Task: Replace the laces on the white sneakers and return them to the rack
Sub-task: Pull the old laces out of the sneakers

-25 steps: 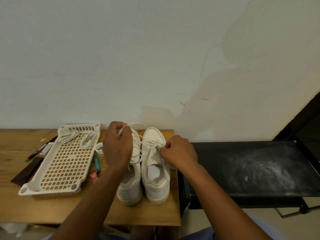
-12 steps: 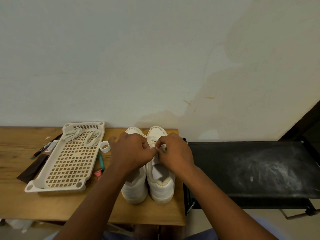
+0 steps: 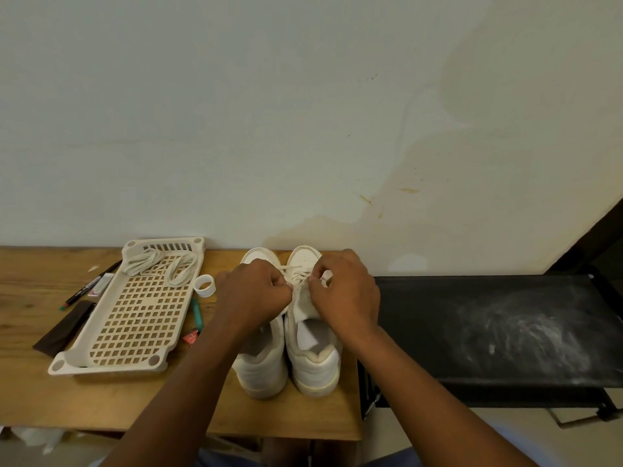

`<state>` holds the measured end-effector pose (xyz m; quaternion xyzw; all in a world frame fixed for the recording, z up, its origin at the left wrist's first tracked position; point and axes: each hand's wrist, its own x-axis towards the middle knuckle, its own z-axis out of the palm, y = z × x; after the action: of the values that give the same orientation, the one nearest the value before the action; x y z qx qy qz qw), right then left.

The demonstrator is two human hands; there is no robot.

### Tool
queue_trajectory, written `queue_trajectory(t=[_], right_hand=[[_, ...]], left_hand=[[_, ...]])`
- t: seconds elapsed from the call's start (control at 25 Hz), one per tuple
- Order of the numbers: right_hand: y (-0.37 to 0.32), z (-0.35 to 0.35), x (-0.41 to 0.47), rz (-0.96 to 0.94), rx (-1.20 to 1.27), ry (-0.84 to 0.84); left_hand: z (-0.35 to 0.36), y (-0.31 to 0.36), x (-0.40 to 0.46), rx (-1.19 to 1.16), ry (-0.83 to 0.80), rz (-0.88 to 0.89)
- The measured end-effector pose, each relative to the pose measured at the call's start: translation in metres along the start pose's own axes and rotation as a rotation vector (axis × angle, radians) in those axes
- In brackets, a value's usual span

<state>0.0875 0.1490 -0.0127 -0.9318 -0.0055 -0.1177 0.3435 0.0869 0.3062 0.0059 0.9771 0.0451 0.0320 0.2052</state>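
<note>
Left hand (image 3: pixel 255 291) and right hand (image 3: pixel 344 291) hiding the sneakers' (image 3: pixel 313 352) eyelets on the bench (image 3: pixel 101 396), both pinching lace ends (image 3: pixel 305 281) between them, spare laces (image 3: pixel 161 267) lying in the tray (image 3: pixel 135 318) left of the left hand

A stained pale wall (image 3: pixel 303 112) (blotchy rightward) rises behind the wooden table (image 3: pixel 50 392).

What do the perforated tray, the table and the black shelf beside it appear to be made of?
Perforated tray: cream moulded plastic, matt, judging by its uniform grid of holes and rounded corners.
Table: wood or wood-look laminate; brown grain streaks show.
Black shelf: dark, smooth, possibly metal or coated board, smeared with whitish dust; the material stays uncertain.
</note>
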Motion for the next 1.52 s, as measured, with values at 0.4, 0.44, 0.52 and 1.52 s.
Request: queue_trajectory(t=[0.4,0.44,0.52,1.52], right_hand=[[-0.001,0.0,0.003,-0.132,-0.121,-0.293],[0.0,0.002,0.002,-0.147,-0.142,-0.254],[0.005,0.004,0.003,-0.132,-0.131,-0.189],[0.01,-0.025,0.022,0.403,0.271,0.197]], left_hand=[[0.004,-0.003,0.002,0.028,0.039,0.054],[0.005,-0.003,0.002,0.021,0.037,0.054],[0.007,-0.003,0.003,0.002,0.04,0.061],[0.008,-0.006,0.003,-0.008,0.018,0.062]])
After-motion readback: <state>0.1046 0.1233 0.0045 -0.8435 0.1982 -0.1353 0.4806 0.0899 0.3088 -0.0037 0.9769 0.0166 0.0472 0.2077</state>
